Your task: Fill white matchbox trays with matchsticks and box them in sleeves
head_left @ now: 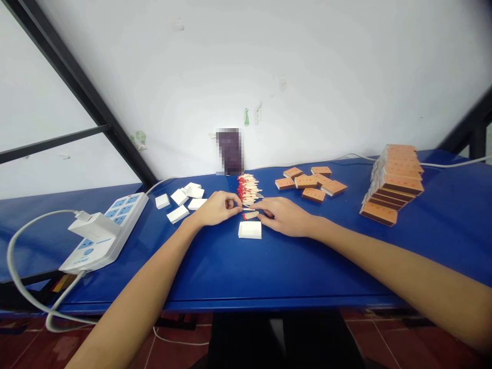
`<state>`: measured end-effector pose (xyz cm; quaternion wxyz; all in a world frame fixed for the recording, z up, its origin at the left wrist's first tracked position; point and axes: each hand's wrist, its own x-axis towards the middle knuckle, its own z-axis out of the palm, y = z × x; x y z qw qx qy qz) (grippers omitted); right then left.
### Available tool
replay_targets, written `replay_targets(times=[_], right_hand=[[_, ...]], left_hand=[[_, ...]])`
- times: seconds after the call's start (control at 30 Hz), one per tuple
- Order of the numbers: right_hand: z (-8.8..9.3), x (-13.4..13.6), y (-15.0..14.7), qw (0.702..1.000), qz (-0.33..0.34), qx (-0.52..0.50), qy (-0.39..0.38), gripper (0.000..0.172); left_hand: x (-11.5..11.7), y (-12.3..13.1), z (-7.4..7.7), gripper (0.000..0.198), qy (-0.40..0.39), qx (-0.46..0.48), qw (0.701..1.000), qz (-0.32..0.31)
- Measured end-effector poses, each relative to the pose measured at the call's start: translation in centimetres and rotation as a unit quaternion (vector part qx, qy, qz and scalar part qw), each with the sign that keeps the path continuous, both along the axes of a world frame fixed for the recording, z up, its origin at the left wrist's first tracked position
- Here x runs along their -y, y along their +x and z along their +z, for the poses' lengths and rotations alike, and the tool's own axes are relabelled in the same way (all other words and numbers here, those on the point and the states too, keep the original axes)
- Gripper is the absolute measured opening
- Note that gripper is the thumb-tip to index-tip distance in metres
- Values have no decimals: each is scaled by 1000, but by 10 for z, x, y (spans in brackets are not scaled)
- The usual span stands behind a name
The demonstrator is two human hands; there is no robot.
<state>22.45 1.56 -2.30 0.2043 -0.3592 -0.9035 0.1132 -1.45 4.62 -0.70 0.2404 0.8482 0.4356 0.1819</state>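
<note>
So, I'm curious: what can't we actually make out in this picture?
All in the head view:
- Dark object at the wall: blurred into coarse squares, so I can't identify it.
- Match pile: overlapping sticks hide the exact count.
- Orange matchboxes: their printing is too small to read.
- Left hand: what it pinches, if anything, is too small to tell.
- Right forearm: cut off by the picture's right edge.

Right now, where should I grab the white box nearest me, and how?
Probably pinch the white box by its left end, coming from the left: it lies flat, that end is free, your right hand is near the other, and matches lie just beyond its far side.
</note>
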Motion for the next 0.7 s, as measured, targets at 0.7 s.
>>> replay_targets(times=[0.7], right_hand=[[5, 2, 3, 999, -4, 42, 1, 49]], left_hand=[[-6, -2, -4, 16, 29, 20, 998, 47]])
